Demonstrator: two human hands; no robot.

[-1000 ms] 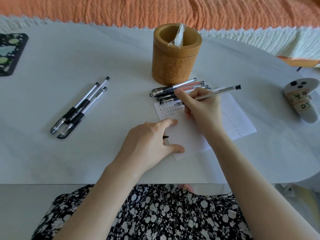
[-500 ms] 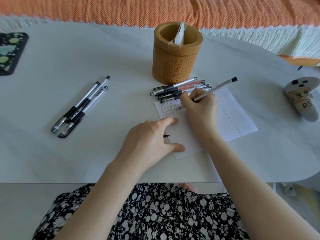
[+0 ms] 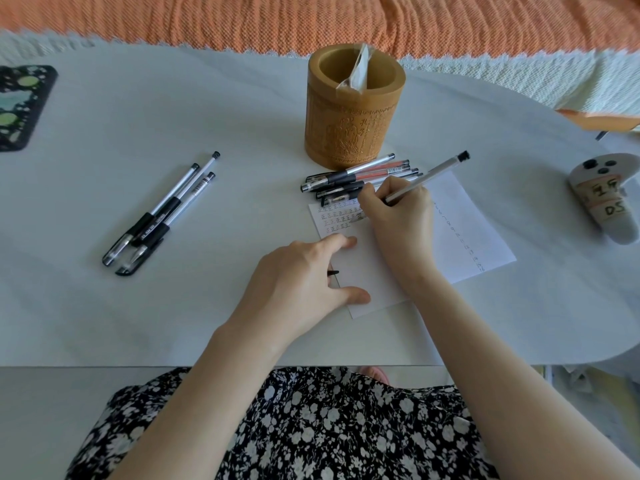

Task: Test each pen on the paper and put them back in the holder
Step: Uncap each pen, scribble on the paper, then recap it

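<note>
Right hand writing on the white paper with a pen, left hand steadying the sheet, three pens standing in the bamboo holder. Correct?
Not quite. In the head view the carved bamboo holder holds no pens, only a clear wrapper. The three black-grip pens lie on the white table, left of it. The rest is right.

One carved bamboo pen holder (image 3: 354, 109), one white paper sheet (image 3: 460, 216), three black-capped pens on the left (image 3: 159, 213), one clear pen in hand (image 3: 429, 174), a pile of pens by the holder (image 3: 356, 178), number unclear

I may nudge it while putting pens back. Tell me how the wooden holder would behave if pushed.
The holder looks thick-walled and wide at the base, so it would probably slide rather than tip. It holds only a plastic wrapper, so it is likely not heavy. The pens lying against its base could roll if it shifts.
</note>
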